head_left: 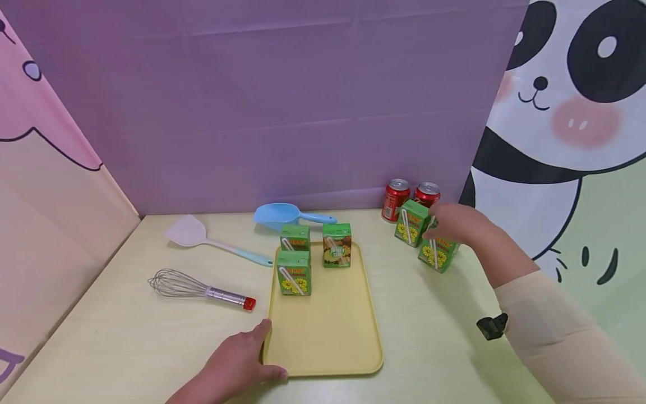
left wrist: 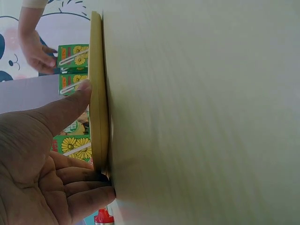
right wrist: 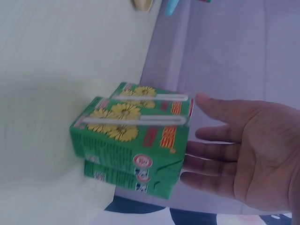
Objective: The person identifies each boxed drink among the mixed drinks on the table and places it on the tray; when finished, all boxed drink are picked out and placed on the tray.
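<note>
We count five boxes in all, three of them on the one tray [head_left: 333, 331] and two off it. With the tray as the centre of our clock, the three stand in its far half: a near box [head_left: 294, 273] and a far box [head_left: 295, 238] towards 11 o'clock, one behind the other, both with a straw on the front, and a brown-fronted box [head_left: 336, 245] just past 12. The two others, a front box [head_left: 437, 256] and a back box [head_left: 410, 223], stand side by side on the table [head_left: 404, 303] at 2 o'clock, yellow flowers on each. Our right hand [head_left: 461, 224] is at their tops, thumb and fingers spread rather than curled; we see it holding neither box and cannot tell whether a fingertip touches. Our left hand [head_left: 237, 359] lies at 8 o'clock, set wide about the tray's near corner, its thumb against the rim. Beyond the two flowered boxes we see two cans [head_left: 396, 200], red with silver tops, at 1 o'clock. We also count one scoop [head_left: 277, 215], blue, at 11 o'clock just past the tray, one spatula [head_left: 188, 230] at 10 with its handle towards the tray, and one whisk [head_left: 222, 294] between 9 and 10, its red end nearest the tray. One purple cloth [head_left: 303, 112] hangs at 12.
</note>
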`<state>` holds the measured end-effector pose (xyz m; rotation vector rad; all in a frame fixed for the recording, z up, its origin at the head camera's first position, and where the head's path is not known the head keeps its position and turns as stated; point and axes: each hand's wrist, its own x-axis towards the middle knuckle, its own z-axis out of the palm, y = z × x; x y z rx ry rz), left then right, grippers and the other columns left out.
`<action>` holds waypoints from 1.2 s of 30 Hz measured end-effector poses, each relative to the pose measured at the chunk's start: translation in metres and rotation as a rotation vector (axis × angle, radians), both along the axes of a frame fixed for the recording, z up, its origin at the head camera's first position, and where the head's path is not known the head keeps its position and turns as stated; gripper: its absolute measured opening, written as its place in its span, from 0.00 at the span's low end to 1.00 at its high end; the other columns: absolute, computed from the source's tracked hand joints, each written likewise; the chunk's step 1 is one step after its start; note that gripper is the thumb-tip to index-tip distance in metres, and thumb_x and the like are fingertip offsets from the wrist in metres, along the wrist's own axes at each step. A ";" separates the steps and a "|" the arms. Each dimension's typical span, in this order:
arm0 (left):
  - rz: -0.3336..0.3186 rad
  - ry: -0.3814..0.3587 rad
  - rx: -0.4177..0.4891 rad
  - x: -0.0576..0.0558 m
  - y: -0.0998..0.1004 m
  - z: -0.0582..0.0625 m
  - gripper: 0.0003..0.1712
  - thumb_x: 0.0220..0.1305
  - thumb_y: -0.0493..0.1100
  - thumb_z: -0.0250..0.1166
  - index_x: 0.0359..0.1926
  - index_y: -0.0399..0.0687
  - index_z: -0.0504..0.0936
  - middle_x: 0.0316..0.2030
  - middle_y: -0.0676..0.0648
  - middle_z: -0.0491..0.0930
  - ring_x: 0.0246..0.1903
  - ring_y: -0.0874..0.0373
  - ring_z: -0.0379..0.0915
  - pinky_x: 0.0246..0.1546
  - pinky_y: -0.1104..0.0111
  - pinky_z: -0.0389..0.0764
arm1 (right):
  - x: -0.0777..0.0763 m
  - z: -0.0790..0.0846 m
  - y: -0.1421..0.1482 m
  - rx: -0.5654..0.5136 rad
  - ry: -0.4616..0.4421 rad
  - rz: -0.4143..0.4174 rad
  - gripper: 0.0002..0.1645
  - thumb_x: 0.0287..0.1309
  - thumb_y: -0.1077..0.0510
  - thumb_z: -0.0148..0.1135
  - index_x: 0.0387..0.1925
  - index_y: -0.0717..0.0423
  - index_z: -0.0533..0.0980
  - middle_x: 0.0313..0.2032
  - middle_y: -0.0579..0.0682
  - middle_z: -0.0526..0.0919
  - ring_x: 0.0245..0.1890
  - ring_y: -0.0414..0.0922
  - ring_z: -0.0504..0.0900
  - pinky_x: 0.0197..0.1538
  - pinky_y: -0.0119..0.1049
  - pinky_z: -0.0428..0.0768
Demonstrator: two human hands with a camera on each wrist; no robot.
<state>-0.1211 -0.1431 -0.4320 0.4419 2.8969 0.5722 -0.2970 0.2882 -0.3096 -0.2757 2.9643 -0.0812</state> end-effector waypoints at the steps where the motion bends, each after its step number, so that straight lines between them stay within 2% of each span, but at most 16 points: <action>1: 0.002 -0.002 -0.002 0.000 0.000 0.000 0.52 0.38 0.67 0.78 0.57 0.40 0.69 0.26 0.49 0.77 0.27 0.57 0.71 0.32 0.59 0.76 | 0.000 -0.001 0.002 0.002 -0.014 -0.013 0.40 0.55 0.45 0.71 0.60 0.68 0.71 0.52 0.66 0.80 0.50 0.61 0.80 0.51 0.60 0.78; 4: 0.010 -0.012 -0.012 -0.001 0.000 0.000 0.53 0.38 0.67 0.77 0.58 0.40 0.69 0.27 0.49 0.78 0.28 0.57 0.72 0.33 0.59 0.77 | 0.001 -0.002 0.008 0.021 -0.045 -0.031 0.30 0.55 0.49 0.70 0.51 0.67 0.75 0.44 0.61 0.83 0.41 0.55 0.82 0.46 0.57 0.80; 7: 0.013 -0.019 -0.013 -0.001 0.000 0.001 0.53 0.38 0.67 0.77 0.58 0.41 0.69 0.28 0.48 0.78 0.28 0.56 0.72 0.34 0.58 0.77 | 0.002 -0.003 0.013 0.035 -0.056 -0.033 0.18 0.55 0.53 0.68 0.40 0.64 0.78 0.35 0.55 0.83 0.33 0.49 0.80 0.39 0.51 0.80; 11: 0.008 -0.018 -0.006 -0.001 0.000 0.001 0.53 0.38 0.67 0.77 0.58 0.41 0.69 0.27 0.48 0.78 0.28 0.57 0.72 0.33 0.59 0.76 | 0.001 -0.006 0.017 0.022 -0.046 -0.021 0.12 0.55 0.56 0.66 0.35 0.61 0.77 0.32 0.53 0.81 0.30 0.48 0.77 0.35 0.46 0.78; 15: 0.010 -0.013 -0.009 0.000 0.000 0.001 0.55 0.38 0.67 0.77 0.60 0.39 0.68 0.29 0.47 0.80 0.29 0.56 0.73 0.35 0.58 0.78 | 0.000 -0.008 0.016 0.003 -0.039 -0.006 0.13 0.55 0.55 0.68 0.36 0.61 0.78 0.32 0.52 0.80 0.31 0.48 0.76 0.35 0.45 0.78; 20: 0.014 -0.002 -0.011 0.001 0.000 0.001 0.57 0.38 0.68 0.77 0.62 0.38 0.68 0.31 0.45 0.81 0.30 0.55 0.75 0.36 0.57 0.78 | 0.001 -0.006 0.007 0.023 -0.002 0.065 0.21 0.54 0.54 0.69 0.46 0.63 0.79 0.36 0.53 0.82 0.33 0.47 0.77 0.39 0.48 0.81; 24: 0.019 -0.006 -0.008 0.001 0.000 0.002 0.58 0.38 0.68 0.77 0.63 0.38 0.67 0.34 0.44 0.82 0.33 0.53 0.77 0.38 0.55 0.79 | 0.006 -0.003 -0.008 0.026 0.044 0.105 0.24 0.53 0.54 0.70 0.50 0.63 0.79 0.40 0.54 0.83 0.37 0.49 0.79 0.42 0.50 0.83; 30: 0.022 -0.007 -0.008 0.001 0.000 0.002 0.58 0.38 0.68 0.77 0.63 0.37 0.68 0.36 0.42 0.83 0.34 0.51 0.79 0.39 0.54 0.79 | 0.017 0.006 -0.036 -0.032 0.054 0.130 0.28 0.53 0.54 0.72 0.55 0.60 0.78 0.47 0.54 0.82 0.45 0.51 0.80 0.46 0.50 0.83; 36: 0.019 0.002 -0.004 0.002 0.001 0.003 0.58 0.38 0.67 0.77 0.63 0.37 0.68 0.34 0.42 0.83 0.33 0.52 0.78 0.38 0.55 0.79 | 0.024 0.006 -0.061 -0.079 0.092 0.225 0.27 0.54 0.53 0.71 0.54 0.57 0.78 0.50 0.52 0.81 0.49 0.50 0.78 0.51 0.49 0.81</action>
